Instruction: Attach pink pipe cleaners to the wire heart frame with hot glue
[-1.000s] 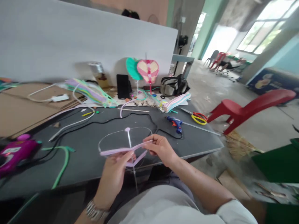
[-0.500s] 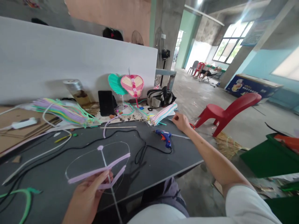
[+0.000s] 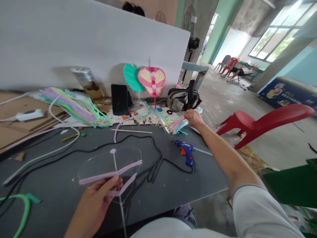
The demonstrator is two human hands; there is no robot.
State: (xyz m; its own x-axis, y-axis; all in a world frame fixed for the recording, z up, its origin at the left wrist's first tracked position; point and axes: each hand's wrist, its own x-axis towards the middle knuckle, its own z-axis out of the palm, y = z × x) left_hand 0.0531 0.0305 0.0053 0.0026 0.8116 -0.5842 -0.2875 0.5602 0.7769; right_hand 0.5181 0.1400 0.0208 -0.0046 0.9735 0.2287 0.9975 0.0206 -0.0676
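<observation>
My left hand pinches a fan-shaped wire frame at its stem, low over the dark table. Two lilac pipe cleaner strips cross the frame in V shapes, and a small lilac knob tops the stem. At the table's far right, my right hand lies over a bundle of pink, white and blue pipe cleaners, its fingers curled onto them. Just in front of that bundle rests a blue glue gun with a clear glue stick in its back.
Behind stand a green fan, a pink heart-shaped fan, a phone, a jar and a grey bag. More pipe cleaners lie left. A black cord crosses the table. A red chair stands right.
My right hand has moved from beside the pink and white bundle onto it. The view has turned slightly left and down. My left hand still holds the wire frame.
</observation>
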